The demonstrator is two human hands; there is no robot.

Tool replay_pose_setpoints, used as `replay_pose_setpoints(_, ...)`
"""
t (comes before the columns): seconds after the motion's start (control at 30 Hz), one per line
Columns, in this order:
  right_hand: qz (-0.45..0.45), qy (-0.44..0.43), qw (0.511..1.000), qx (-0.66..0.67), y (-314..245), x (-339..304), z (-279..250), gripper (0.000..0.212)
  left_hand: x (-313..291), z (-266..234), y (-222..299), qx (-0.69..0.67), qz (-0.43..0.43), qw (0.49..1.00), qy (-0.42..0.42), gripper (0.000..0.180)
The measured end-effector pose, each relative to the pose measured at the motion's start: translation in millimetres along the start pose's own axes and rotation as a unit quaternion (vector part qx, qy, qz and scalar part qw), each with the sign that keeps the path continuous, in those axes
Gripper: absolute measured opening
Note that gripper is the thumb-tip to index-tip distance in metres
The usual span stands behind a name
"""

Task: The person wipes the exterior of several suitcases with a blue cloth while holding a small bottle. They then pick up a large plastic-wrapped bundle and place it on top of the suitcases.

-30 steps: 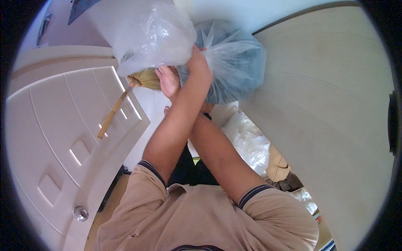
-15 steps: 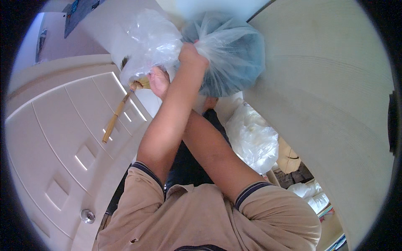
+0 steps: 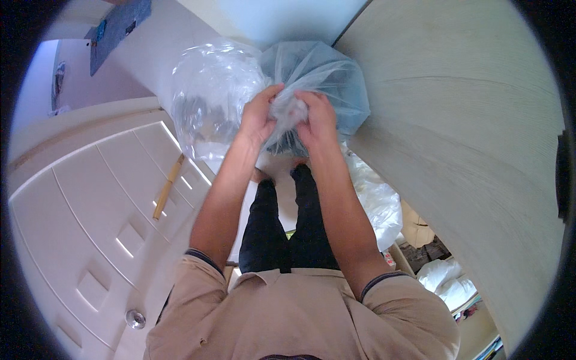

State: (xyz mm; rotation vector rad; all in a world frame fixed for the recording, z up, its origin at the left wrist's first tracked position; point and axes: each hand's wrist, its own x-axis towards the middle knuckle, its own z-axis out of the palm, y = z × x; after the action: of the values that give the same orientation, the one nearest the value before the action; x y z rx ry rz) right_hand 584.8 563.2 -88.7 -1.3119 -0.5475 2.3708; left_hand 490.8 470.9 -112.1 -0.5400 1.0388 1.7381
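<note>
A large clear plastic bag (image 3: 336,78) bulges with bluish-grey contents that I cannot make out through the film. Its plastic is bunched into a gathered twist between my two hands. My left hand (image 3: 259,117) grips the left side of this bunch, fingers curled round it. On the other side my right hand (image 3: 317,117) is closed on it too, thumb toward the middle. Next to my left hand spreads more crinkled clear plastic (image 3: 216,90); whether it belongs to the same bag I cannot tell. It covers the upper end of a wooden broom handle (image 3: 169,186).
A white panelled door (image 3: 90,222) with a round knob (image 3: 135,319) stands at left. A pale wooden panel (image 3: 456,120) rises at right. Beside my legs lie another stuffed plastic bag (image 3: 381,207) and white bundles (image 3: 444,281). A blue-grey mat (image 3: 120,33) lies far left.
My crossed arms have uncrossed: my right hand came back from the left plastic to the gathered bunch. My left hand moved slightly left and down. The broom head is now covered by plastic.
</note>
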Motion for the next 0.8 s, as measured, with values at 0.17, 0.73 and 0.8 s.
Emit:
replay_pose_setpoints(0.17,-0.107,0.067,0.991,-0.035,2.1,-3.1,38.9,0.026,-3.8,11.4,0.0,-0.047,0.089,0.995,-0.002,0.024)
replay_pose_setpoints(0.73,-0.345,-0.097,0.840,-0.408,43.3,19.2,47.4,0.025,40.5,-58.0,-11.7,-0.132,0.152,0.978,0.064,0.025)
replay_pose_setpoints(0.8,-0.389,-0.105,0.769,-0.496,44.2,15.1,41.9,0.027,43.3,-59.1,-15.6,-0.112,0.145,0.975,0.125,0.023)
